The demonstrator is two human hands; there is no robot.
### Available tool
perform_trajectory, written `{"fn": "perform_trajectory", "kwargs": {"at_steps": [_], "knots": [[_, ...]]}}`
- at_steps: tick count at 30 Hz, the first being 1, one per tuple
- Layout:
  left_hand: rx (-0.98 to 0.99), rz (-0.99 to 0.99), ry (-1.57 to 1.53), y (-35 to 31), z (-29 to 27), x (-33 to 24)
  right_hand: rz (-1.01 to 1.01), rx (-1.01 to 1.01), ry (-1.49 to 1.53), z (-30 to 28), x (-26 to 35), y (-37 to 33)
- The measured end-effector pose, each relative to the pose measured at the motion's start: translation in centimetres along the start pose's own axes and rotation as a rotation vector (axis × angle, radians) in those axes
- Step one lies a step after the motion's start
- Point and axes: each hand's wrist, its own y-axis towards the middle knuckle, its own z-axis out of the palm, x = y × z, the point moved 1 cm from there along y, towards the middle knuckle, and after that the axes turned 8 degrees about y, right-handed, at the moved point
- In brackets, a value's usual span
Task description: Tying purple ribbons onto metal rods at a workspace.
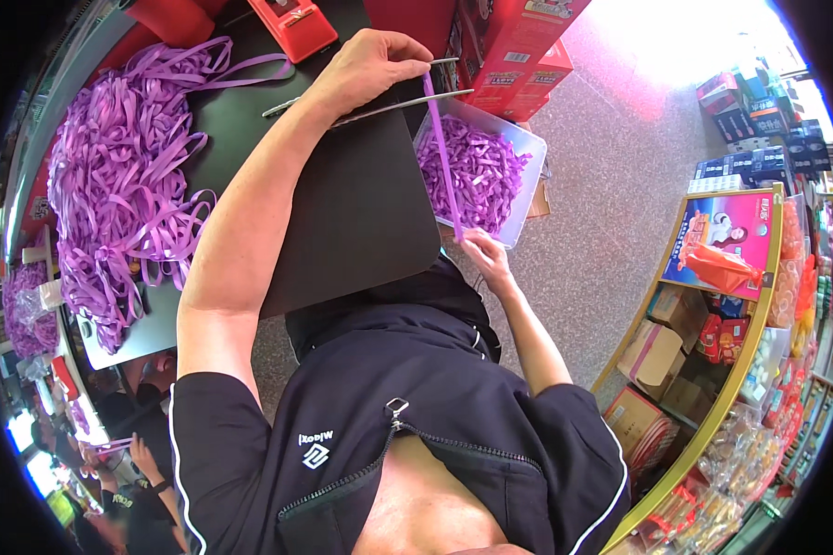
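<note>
A narrow purple ribbon runs straight between my two hands, over the right edge of the dark tabletop. My left hand is closed, its thumb and fingers pinching the ribbon's far end beside a thin metal rod. A second metal rod lies nearer, sticking out past the table edge; my forearm hides part of the rods. Lower down, my right hand pinches the ribbon's near end. Below the ribbon stands a pale plastic bin holding many purple ribbon pieces.
A big tangled heap of purple ribbon covers the table's left side. A red device sits at the far edge. Red cartons are stacked beyond the bin. Shelves with packaged goods stand right; another person's hand shows lower left.
</note>
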Motion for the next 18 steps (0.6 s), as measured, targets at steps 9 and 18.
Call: {"fn": "perform_trajectory", "kwargs": {"at_steps": [9,18], "knots": [[-0.033,-0.03,0.034,0.0,0.0,-0.2,0.043,0.214,0.073,-1.6,12.5,-4.8],[-0.042,-0.042,0.028,0.3,0.3,0.3,-0.362,0.396,0.118,-0.5,24.9,-1.8]]}}
